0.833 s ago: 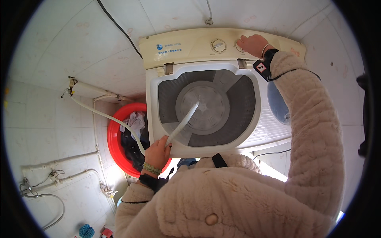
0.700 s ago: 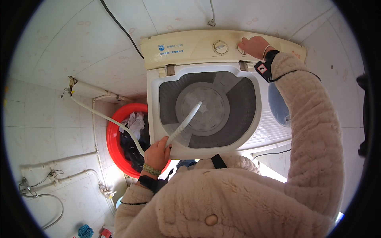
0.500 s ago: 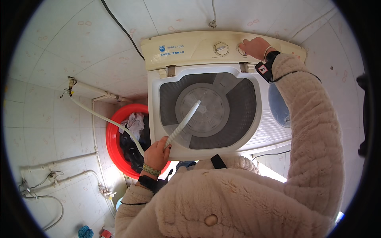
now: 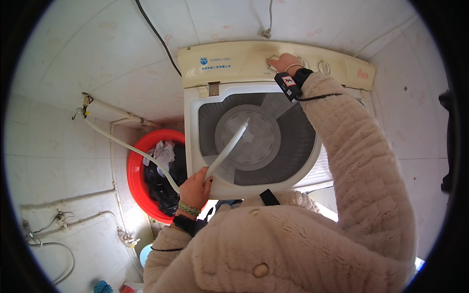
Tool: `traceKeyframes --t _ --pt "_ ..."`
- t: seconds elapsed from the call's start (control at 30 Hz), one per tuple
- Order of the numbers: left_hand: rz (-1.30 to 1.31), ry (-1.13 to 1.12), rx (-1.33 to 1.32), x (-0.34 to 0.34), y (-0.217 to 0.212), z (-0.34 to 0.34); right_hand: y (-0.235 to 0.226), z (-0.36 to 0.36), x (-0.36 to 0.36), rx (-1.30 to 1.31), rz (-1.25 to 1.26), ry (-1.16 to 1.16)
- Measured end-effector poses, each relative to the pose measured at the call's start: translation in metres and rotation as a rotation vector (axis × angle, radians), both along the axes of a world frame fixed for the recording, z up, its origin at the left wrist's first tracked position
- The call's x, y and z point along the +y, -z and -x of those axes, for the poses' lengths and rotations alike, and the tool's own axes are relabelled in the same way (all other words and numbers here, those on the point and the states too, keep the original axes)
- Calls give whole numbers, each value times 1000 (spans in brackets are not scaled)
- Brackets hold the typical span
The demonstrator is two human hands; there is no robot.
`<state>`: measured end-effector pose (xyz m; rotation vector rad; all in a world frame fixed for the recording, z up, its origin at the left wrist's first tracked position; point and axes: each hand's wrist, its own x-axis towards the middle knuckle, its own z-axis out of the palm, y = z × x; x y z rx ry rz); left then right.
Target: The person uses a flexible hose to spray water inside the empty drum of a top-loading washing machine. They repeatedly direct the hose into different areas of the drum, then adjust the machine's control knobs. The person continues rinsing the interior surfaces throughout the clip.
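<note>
- Hose (image 4: 227, 149), white, is clamped in the left hand (image 4: 195, 188) at the front rim of the washing machine (image 4: 254, 190); its open end hangs over the grey tub (image 4: 288, 146).
- Right hand (image 4: 285, 62) rests on a control dial (image 4: 271, 62); fingers seem closed around it, though partly hidden.
- Red basin (image 4: 136, 171) with dark clothes stands just beside the machine's left.

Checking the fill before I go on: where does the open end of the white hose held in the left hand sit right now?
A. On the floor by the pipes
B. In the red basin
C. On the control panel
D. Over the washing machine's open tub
D: the left hand grips the white hose at the machine's front rim, and its end reaches over the open tub, not the red basin.
</note>
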<state>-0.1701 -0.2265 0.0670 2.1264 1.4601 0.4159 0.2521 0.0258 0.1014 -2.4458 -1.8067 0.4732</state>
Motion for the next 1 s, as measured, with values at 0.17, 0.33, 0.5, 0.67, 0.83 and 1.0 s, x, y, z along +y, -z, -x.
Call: traceKeyframes --t 0.17,0.33,0.5,0.67,0.83,1.0 --pt "-60 18 -8 0 3 2 -10 10 -4 -143 36 -88" --pt "-74 48 13 0 5 3 -21 -1 -12 -341 21 -287" --pt "-105 52 -5 0 6 2 -49 -67 -32 -693 149 -759" --pt "-106 38 21 1 4 0 -45 -92 -38 -751 30 -935" --pt "-31 37 80 1 1 -1 -37 -99 -36 -697 13 -917" --pt "-30 21 73 0 3 -2 -23 -94 -39 -617 -1 -655"
